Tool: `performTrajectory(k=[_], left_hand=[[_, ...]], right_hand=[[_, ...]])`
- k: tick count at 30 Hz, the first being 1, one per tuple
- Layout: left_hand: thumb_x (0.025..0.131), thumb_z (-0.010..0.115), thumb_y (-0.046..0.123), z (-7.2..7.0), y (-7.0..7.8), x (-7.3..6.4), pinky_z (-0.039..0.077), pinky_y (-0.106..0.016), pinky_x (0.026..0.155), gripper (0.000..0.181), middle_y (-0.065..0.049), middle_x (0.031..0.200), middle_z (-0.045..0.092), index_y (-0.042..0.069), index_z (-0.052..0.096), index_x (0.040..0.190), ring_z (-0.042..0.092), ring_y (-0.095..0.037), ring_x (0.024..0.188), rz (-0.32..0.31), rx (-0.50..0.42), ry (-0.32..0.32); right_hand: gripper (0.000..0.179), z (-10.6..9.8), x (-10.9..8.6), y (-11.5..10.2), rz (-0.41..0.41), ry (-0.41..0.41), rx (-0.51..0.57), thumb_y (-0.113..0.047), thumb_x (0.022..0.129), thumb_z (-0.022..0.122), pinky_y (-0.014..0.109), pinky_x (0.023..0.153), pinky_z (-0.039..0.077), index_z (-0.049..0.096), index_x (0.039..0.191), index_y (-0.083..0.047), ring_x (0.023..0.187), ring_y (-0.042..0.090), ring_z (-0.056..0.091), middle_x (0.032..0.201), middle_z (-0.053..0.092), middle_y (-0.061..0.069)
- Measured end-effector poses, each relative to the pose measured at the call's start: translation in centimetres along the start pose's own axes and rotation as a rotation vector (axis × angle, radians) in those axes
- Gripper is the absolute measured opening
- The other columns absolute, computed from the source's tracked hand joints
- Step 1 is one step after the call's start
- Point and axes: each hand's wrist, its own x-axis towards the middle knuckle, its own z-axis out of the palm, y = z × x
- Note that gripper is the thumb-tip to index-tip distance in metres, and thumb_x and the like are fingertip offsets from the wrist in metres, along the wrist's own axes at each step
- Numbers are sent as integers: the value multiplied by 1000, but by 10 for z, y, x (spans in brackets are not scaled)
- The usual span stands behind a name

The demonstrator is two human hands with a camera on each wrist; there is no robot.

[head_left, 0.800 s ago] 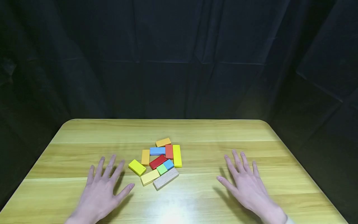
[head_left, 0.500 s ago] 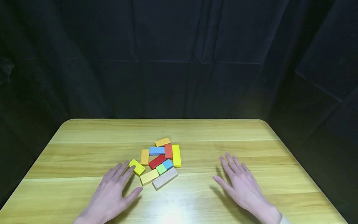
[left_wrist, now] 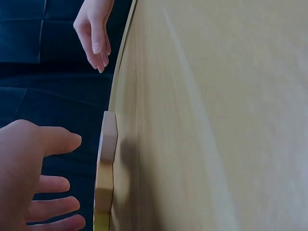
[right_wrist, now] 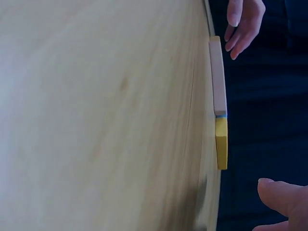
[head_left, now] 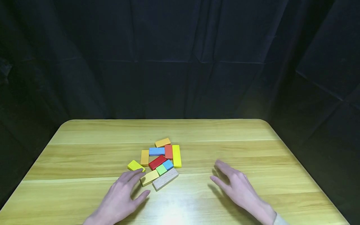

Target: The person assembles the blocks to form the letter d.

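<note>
My left hand (head_left: 121, 193) hovers at the near left of a group of wooden blocks, fingers loosely bent, thumb apart, nothing held. Its fingertips overlap the left yellow block (head_left: 135, 165) in the head view and come close to the pale yellow block (head_left: 150, 177). Beside that lies a bare-wood block (head_left: 165, 179), with a small green block (head_left: 161, 169) and a small blue block (head_left: 168, 164) behind it. A dark red block (head_left: 157, 162) lies further in. My right hand (head_left: 236, 187) hovers over the table to the right of the blocks, thumb spread from the fingers, holding nothing.
Further back lie two orange blocks, one upright (head_left: 144, 157) and one slanted (head_left: 162, 142), a long blue block (head_left: 157, 151), a red block (head_left: 168, 152) and a long yellow block (head_left: 177, 156). A dark curtain (head_left: 168, 62) hangs behind the wooden table (head_left: 225, 131).
My left hand has moved right and toward the blocks, its fingers bending. My right hand has shifted slightly left, with its fingers drawn together. The blocks keep their arrangement.
</note>
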Motion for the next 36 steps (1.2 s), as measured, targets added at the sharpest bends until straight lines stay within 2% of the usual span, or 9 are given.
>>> performTrajectory(k=[6,10,17,25,33,36], left_hand=[[76,86,24,8,6,3,58,-39,89,45,-4,117,71,7,71,116,65,-20,108,71,-78,75],[76,85,15,12,11,4,58,-37,88,35,-1,110,72,8,73,108,66,-16,105,81,-122,88],[79,82,10,17,16,4,58,-39,90,34,0,112,72,9,72,112,67,-18,106,87,-150,37],[79,82,9,23,16,5,58,-34,87,30,3,111,71,12,72,107,65,-12,103,158,-160,13],[81,80,9,21,21,0,58,-34,86,34,1,112,68,12,72,115,63,-13,104,142,-174,-44],[82,80,10,21,22,-2,59,-34,87,36,0,113,69,12,72,117,63,-15,105,163,-179,-62]], right_hand=[[58,8,3,-2,-7,21,68,-38,93,71,49,102,49,59,136,0,123,34,61,136,62,14],[58,13,6,-3,5,8,96,-39,92,71,49,103,49,59,136,-3,124,33,60,136,62,13],[59,24,14,-5,7,-24,149,-42,91,71,47,104,49,59,138,-7,125,31,60,137,62,9],[58,37,29,-12,-4,-56,222,-40,91,72,46,106,48,59,139,-12,127,28,58,139,61,5],[58,47,45,-15,-21,-69,259,-37,90,75,45,108,46,59,140,-12,128,27,57,140,60,4],[60,50,50,-14,-23,-83,275,-37,90,75,46,109,45,57,141,-12,130,27,56,142,58,6]])
